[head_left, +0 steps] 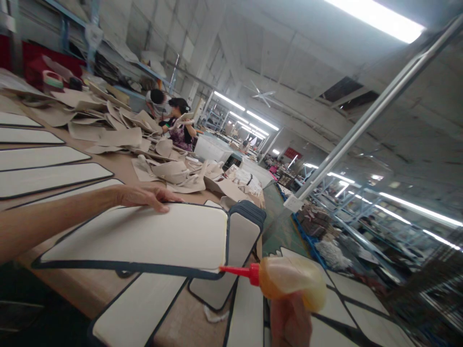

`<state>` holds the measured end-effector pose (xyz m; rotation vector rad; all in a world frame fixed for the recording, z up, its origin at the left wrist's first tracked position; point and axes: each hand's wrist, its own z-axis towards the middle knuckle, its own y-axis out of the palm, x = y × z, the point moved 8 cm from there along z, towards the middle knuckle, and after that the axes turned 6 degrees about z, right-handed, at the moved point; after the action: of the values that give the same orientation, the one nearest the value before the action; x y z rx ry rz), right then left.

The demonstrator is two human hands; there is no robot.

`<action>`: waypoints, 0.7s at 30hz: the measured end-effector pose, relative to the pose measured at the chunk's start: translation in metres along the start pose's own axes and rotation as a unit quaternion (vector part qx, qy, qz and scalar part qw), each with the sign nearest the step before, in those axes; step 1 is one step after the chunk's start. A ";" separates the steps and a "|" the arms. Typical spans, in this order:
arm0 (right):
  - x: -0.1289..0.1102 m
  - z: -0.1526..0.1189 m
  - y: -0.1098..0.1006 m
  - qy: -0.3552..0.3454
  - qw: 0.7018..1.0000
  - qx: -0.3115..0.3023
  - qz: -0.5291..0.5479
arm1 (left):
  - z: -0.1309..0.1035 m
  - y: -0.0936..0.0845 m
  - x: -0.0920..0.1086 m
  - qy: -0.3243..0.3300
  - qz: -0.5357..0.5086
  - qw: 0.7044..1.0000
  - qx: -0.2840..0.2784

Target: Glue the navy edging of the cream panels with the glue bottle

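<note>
My left hand (148, 196) grips the far edge of a cream panel with a dark border (144, 236), thumb on its face and fingers at the edge. The panel is held tilted above the table. In my right hand (292, 320) is a squeeze bottle (294, 282) of yellowish liquid with a red nozzle. The nozzle tip meets the panel's near right corner, along the seam between cream face and dark border. Under the panel lie a similar panel (137, 308) and a stack of dark-edged pieces (246, 219).
Bordered panels (54, 178) lie in a row at left. Loose beige pieces (170, 168) are heaped across the table (195, 197). More panels (365, 291) rest at lower right. Two people (181, 125) are at work beyond the heap. A metal pole (361, 125) slants at right.
</note>
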<state>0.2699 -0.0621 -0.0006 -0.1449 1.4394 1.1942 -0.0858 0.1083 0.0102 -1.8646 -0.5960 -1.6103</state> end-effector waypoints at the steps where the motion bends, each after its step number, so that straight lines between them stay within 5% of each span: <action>1: -0.003 -0.002 0.001 -0.014 1.000 -0.002 0.002 | 0.000 -0.001 -0.003 -0.004 -0.001 1.000 0.005; 13: -0.025 -0.022 0.011 -0.193 0.980 0.022 0.051 | 0.000 -0.008 -0.030 -0.015 -0.052 0.990 0.126; 21: -0.018 -0.019 0.004 -0.207 0.974 0.042 0.076 | 0.002 0.000 -0.040 -0.021 -0.103 0.986 0.130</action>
<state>0.2595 -0.0832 0.0119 0.2660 1.1423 1.2009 -0.0910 0.1117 -0.0296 -1.6903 -0.9971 -1.5370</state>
